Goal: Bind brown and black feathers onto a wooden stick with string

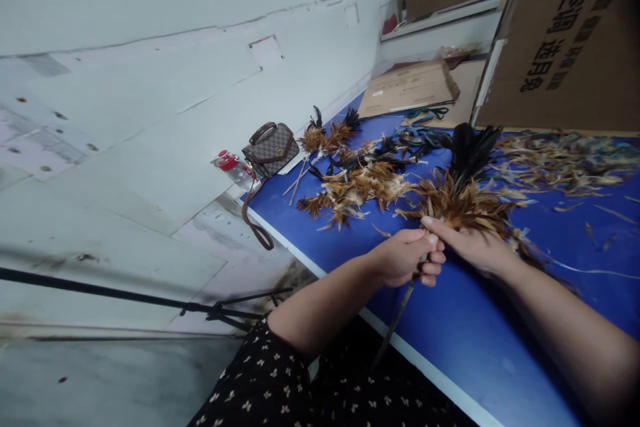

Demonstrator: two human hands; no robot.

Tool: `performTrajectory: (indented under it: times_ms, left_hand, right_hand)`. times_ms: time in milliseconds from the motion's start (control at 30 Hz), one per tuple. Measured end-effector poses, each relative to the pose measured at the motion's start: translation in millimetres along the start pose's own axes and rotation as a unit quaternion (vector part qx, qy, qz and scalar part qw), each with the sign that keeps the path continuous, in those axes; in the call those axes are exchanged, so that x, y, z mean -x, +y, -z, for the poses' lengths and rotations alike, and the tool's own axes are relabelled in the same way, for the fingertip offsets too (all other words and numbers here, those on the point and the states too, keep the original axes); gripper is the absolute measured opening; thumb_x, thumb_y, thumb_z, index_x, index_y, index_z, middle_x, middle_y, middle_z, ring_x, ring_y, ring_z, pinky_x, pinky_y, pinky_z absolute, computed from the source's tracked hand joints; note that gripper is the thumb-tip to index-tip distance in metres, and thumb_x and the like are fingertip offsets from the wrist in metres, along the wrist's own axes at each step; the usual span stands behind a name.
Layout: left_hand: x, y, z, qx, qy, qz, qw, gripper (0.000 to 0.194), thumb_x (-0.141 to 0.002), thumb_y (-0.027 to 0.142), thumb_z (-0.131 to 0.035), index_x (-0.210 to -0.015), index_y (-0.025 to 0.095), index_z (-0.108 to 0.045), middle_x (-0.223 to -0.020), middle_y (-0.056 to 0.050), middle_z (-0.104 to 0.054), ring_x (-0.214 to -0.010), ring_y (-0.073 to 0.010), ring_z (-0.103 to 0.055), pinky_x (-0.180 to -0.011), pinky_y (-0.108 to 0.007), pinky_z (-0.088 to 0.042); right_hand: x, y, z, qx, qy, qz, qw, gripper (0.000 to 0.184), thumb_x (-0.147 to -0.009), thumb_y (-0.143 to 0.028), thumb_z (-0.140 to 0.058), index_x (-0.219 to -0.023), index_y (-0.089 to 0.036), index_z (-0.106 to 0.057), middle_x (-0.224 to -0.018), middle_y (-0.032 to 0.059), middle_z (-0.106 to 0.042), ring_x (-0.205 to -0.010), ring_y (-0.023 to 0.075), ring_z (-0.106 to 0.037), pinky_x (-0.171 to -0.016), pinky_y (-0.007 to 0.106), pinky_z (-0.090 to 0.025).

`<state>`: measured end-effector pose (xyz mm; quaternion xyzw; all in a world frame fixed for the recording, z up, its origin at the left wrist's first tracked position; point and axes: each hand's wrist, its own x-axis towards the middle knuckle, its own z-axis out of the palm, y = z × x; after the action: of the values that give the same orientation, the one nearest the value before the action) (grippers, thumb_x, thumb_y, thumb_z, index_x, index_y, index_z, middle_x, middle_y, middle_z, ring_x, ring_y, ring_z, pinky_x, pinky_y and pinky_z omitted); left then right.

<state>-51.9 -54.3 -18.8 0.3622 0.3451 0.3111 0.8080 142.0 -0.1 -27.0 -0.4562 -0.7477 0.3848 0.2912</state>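
Both of my hands are on a feather duster [463, 197] with brown feathers low down and black plumes at the top. My left hand [413, 257] is wrapped round its thin stick handle [395, 323], which slants down past the table edge. Against the base of the brown feathers, my right hand [470, 243] presses with its thumb near the left hand's thumb; its other fingers are mostly hidden under the feathers. To the left on the blue table [320, 247] lie loose brown feathers [360, 183]. Behind them is another feathered piece [330, 137] with thin sticks [299, 181].
A patterned handbag [273, 150] and a red-capped bottle [235, 167] sit at the table's left corner. A feather heap [565, 160] spreads at the right. Flat cardboard [407, 87] and a large carton [575, 47] stand behind. A black metal bar [125, 293] runs at lower left.
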Motion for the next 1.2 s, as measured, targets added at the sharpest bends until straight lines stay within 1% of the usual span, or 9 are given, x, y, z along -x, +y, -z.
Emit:
performTrajectory:
  times_ms: [67, 200, 433, 567, 700, 833, 933, 1067, 1200]
  left_hand:
    - [0.6, 4.5, 3.0, -0.007, 0.019, -0.013, 1.0, 0.03, -0.106, 0.042, -0.069, -0.096, 0.021, -0.05, -0.082, 0.005, -0.043, -0.058, -0.0071, -0.038, -0.052, -0.018, -0.037]
    - [7.9, 27.5, 19.2, -0.007, 0.088, -0.07, 0.994, 0.025, -0.109, 0.038, -0.064, -0.097, 0.021, -0.051, -0.081, 0.005, -0.042, -0.056, -0.0063, -0.035, -0.048, -0.016, -0.03]
    - [42.5, 76.2, 51.3, 0.005, 0.196, -0.121, 0.973, 0.031, -0.108, 0.04, -0.072, -0.096, 0.021, -0.05, -0.08, 0.005, -0.045, -0.056, -0.0056, -0.036, -0.047, -0.015, -0.031]
    - [47.6, 75.3, 62.9, 0.004, 0.217, -0.107, 0.97, 0.026, -0.111, 0.036, -0.065, -0.096, 0.022, -0.049, -0.078, 0.006, -0.044, -0.054, -0.0059, -0.036, -0.046, -0.016, -0.031]
    - [44.3, 61.9, 69.4, -0.005, 0.203, -0.097, 0.974, 0.022, -0.111, 0.034, -0.062, -0.096, 0.021, -0.051, -0.078, 0.005, -0.044, -0.055, -0.0068, -0.037, -0.046, -0.017, -0.034]
    - [44.8, 52.8, 73.6, -0.01, 0.172, -0.095, 0.981, 0.029, -0.109, 0.042, -0.068, -0.097, 0.02, -0.053, -0.081, 0.005, -0.045, -0.057, -0.0067, -0.039, -0.048, -0.018, -0.038]
    - [45.9, 49.1, 76.4, -0.017, 0.152, -0.089, 0.984, 0.024, -0.11, 0.038, -0.063, -0.099, 0.02, -0.053, -0.082, 0.004, -0.046, -0.058, -0.0075, -0.041, -0.051, -0.02, -0.042]
    - [40.8, 39.0, 74.0, -0.028, 0.121, -0.054, 0.991, 0.021, -0.111, 0.036, -0.061, -0.1, 0.019, -0.054, -0.082, 0.004, -0.048, -0.059, -0.0082, -0.043, -0.054, -0.022, -0.048]
    - [28.7, 21.3, 57.3, -0.046, 0.049, -0.005, 0.998, 0.026, -0.111, 0.038, -0.06, -0.096, 0.019, -0.054, -0.082, 0.003, -0.049, -0.059, -0.0086, -0.044, -0.055, -0.024, -0.053]
  right_hand:
    - [-0.8, -7.5, 1.8, -0.029, 0.006, 0.005, 1.0, 0.063, -0.094, -0.087, -0.07, -0.087, -0.026, -0.081, -0.09, 0.0095, -0.084, -0.089, 0.0328, -0.077, -0.084, 0.045, -0.063]
    - [-6.4, -0.2, 8.6, -0.081, -0.008, 0.006, 0.997, 0.072, -0.091, -0.087, -0.073, -0.113, -0.018, -0.082, -0.096, 0.0114, -0.083, -0.077, 0.0245, -0.071, -0.069, 0.037, -0.058]
    - [-35.4, 37.6, 13.9, 0.154, 0.095, 0.08, 0.98, 0.031, -0.1, -0.043, -0.064, -0.102, -0.023, -0.087, -0.109, 0.0147, -0.086, -0.098, 0.0309, -0.079, -0.099, 0.045, -0.062]
    - [-58.4, 28.3, -9.3, 0.257, 0.038, 0.115, 0.959, 0.031, -0.105, -0.037, -0.06, -0.109, -0.025, -0.088, -0.111, 0.0127, -0.084, -0.1, 0.03, -0.079, -0.098, 0.042, -0.062]
    - [-83.0, 20.4, -38.8, 0.373, -0.003, 0.074, 0.925, 0.03, -0.106, -0.036, -0.062, -0.113, -0.022, -0.088, -0.107, 0.0159, -0.08, -0.103, 0.0329, -0.076, -0.099, 0.044, -0.059]
    - [-92.5, 22.1, -52.5, 0.375, -0.019, 0.076, 0.924, 0.02, -0.101, -0.023, -0.064, -0.096, -0.016, -0.082, -0.098, 0.0192, -0.078, -0.096, 0.0326, -0.075, -0.095, 0.043, -0.058]
    - [-79.4, 20.3, -44.4, 0.326, -0.04, 0.105, 0.939, 0.02, -0.102, -0.017, -0.058, -0.095, -0.02, -0.077, -0.097, 0.0142, -0.081, -0.09, 0.0277, -0.077, -0.089, 0.038, -0.059]
    - [-41.8, -0.1, -17.7, 0.221, -0.04, 0.194, 0.955, 0.021, -0.112, -0.027, -0.053, -0.105, -0.023, -0.072, -0.102, 0.0117, -0.082, -0.091, 0.0278, -0.078, -0.085, 0.04, -0.06]
    - [-10.7, -35.4, 3.5, 0.157, -0.021, 0.31, 0.938, 0.019, -0.113, -0.028, -0.056, -0.105, -0.025, -0.074, -0.097, 0.0106, -0.078, -0.088, 0.0281, -0.074, -0.082, 0.041, -0.057]
